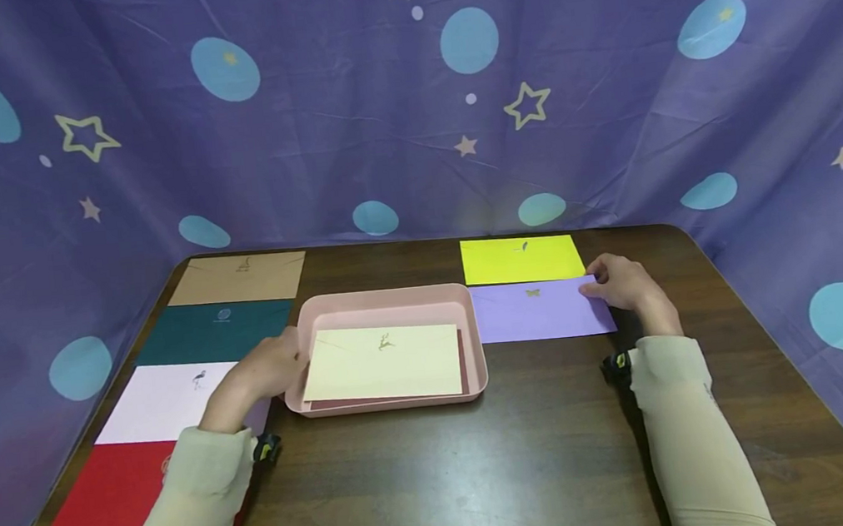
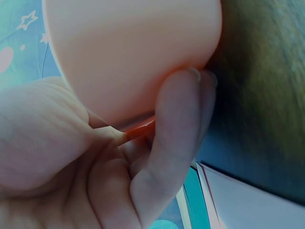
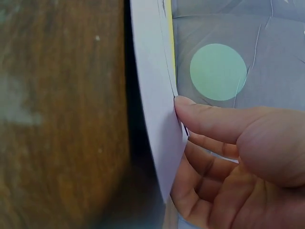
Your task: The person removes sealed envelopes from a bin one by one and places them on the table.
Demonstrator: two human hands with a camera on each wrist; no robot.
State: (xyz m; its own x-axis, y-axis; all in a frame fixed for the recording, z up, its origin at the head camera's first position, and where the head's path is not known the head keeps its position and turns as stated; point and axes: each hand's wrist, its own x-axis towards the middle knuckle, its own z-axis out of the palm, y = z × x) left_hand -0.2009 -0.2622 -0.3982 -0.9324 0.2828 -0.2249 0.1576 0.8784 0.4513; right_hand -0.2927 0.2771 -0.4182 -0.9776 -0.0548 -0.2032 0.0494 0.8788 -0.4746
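My left hand [image 1: 268,366] grips the left side of a pink tray [image 1: 388,306], its fingers curled against the outer wall in the left wrist view. Inside that tray lies a cream envelope [image 1: 371,369] with a gold deer, on top of a dark pinkish-red one that shows only at its edges. On the right, my right hand [image 1: 625,285] pinches the upper right edge of a purple envelope [image 1: 531,316] with a gold butterfly. The right wrist view shows the thumb on the edge of this envelope [image 3: 159,114], with the fingers behind it.
A yellow envelope [image 1: 519,261] lies just behind the purple one. Down the table's left side run a brown envelope [image 1: 242,280], a dark green one [image 1: 217,331], a pale pink one [image 1: 155,403] and a red one [image 1: 104,500], partly under my left arm. A blue-purple curtain surrounds the table.
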